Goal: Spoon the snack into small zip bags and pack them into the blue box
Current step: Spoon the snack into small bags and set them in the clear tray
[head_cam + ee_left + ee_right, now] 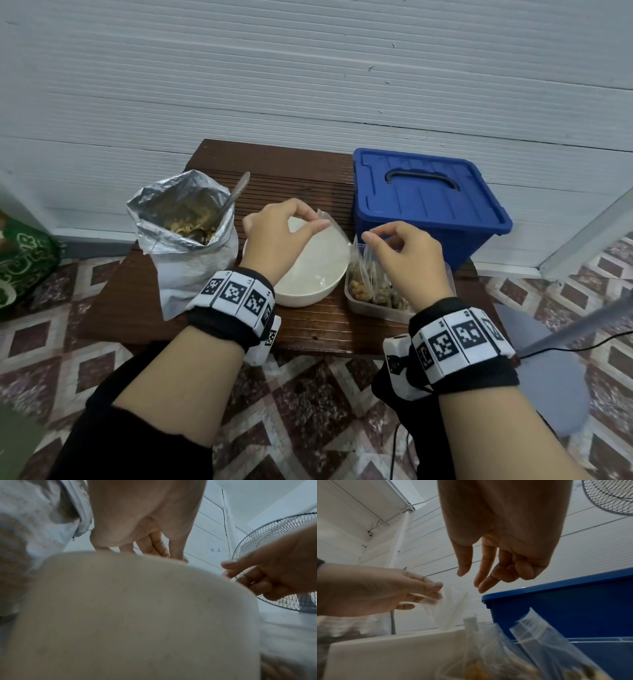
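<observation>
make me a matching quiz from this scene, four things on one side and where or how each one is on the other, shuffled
Things:
1. spoon
2. blue box
3. empty zip bag
4. filled zip bags

States:
A. lid on, at the table's back right
B. standing in the clear tray
C. handle sticking out of the foil snack bag
D. pinched by the left hand over the white bowl

Pairs: 1-C, 2-A, 3-D, 4-B

Bowl (pixel 310 274) between snack bag (pixel 185 236) and tray (pixel 370 305)
</observation>
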`<state>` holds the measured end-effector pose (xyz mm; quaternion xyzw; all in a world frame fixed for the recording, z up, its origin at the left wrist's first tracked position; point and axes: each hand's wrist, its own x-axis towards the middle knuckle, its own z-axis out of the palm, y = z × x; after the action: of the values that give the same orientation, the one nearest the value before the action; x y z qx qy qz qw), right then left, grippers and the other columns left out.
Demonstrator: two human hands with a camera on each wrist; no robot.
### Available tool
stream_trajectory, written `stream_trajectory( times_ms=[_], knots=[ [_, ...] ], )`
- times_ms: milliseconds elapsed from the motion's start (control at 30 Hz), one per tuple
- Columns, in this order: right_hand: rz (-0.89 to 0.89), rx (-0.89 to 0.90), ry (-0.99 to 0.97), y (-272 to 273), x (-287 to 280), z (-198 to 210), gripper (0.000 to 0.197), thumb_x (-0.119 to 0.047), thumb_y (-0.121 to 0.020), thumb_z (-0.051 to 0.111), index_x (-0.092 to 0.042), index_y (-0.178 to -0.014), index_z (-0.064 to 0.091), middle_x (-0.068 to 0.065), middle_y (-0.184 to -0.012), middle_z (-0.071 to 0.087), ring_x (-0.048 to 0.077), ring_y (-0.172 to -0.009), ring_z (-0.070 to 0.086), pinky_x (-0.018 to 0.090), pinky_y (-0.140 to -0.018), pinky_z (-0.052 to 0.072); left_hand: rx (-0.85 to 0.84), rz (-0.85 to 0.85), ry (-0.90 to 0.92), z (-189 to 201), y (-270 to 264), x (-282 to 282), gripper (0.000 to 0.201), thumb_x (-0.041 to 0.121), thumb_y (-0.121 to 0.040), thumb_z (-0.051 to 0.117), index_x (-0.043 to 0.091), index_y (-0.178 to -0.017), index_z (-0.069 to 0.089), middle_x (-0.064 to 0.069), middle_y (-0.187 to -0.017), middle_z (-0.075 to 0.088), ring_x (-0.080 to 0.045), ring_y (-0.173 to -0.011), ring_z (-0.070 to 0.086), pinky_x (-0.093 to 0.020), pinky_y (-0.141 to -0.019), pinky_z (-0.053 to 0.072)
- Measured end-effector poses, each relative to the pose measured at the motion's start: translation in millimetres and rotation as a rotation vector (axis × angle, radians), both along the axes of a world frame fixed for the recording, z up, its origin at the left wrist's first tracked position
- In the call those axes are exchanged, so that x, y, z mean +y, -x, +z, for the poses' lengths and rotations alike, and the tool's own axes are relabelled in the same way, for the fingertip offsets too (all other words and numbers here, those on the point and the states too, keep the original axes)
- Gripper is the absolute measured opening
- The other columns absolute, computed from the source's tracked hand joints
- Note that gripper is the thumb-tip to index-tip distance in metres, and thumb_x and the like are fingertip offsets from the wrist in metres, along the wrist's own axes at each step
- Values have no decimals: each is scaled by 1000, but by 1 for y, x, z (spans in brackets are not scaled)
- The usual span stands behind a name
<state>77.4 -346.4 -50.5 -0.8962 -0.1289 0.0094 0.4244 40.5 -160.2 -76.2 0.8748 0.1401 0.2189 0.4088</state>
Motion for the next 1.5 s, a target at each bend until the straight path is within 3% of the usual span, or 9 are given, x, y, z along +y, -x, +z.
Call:
stream_trajectory(
  times_ms=[67,200,400,567,667,767,933,1200,1500],
  knots=[
    [53,5,24,2,6,0,20,-40,-87,63,-26,-101,67,-9,-85,63,1,-80,54,11,-63,36,-62,24,116,1,2,1,19,43,-80,74,35,-71,59,18,-83,66,3,-94,59,-34,-100,39],
    [139,40,50,7,18,-2,39,-43,-85,65,-23,-118,63,-10,-98,63,4,-94,55,20,-79,42,-61,34,262,7,5,-2,19,33,-79,77,22,-77,62,12,-79,66,7,-79,59,-1,-71,38],
    [24,62,-93,6,23,0,46,-36,-86,67,-20,-127,55,-6,-99,64,1,-85,53,7,-66,34,-84,33,465,13,7,-2,24,32,-79,78,13,-84,64,7,-76,75,-3,-84,69,-24,-88,49],
    [-59,192,-297,1,19,3,45,-28,-83,71,-18,-125,58,-5,-85,70,8,-87,65,31,-89,51,-56,31,532,17,9,-1,19,31,-82,76,17,-85,63,8,-77,75,0,-86,68,-25,-94,45],
    [-64,222,-346,2,19,4,40,-18,-83,72,-20,-120,59,0,-82,72,12,-85,67,28,-85,51,-31,31,528,17,11,-1,18,29,-82,75,19,-88,62,7,-77,74,2,-87,66,-27,-98,44],
    [-68,187,-336,2,18,2,38,-15,-82,72,-20,-118,58,-2,-76,70,10,-80,66,24,-81,50,4,20,414,16,11,-1,45,33,-76,80,23,-114,57,15,-101,66,4,-100,58,-25,-101,42],
    [-41,161,-327,2,20,1,38,-15,-81,73,-21,-116,58,-3,-70,68,9,-76,65,28,-84,50,107,-275,-284,13,15,-3,101,66,-52,79,43,-141,37,20,-141,42,-1,-134,28,-26,-103,10],
    [81,171,-314,8,24,4,40,-17,-81,73,-23,-116,55,5,-77,71,12,-81,67,25,-84,49,19,-289,-318,5,13,-5,75,63,-61,78,45,-128,51,30,-122,43,2,-129,33,-20,-95,7],
    [39,163,-326,10,23,9,16,-30,-93,58,-21,-104,64,-1,-81,70,7,-77,62,24,-73,47,-136,-262,-140,4,11,-5,45,59,-64,78,46,-103,60,27,-104,62,2,-113,52,-39,-106,28]
  ],
)
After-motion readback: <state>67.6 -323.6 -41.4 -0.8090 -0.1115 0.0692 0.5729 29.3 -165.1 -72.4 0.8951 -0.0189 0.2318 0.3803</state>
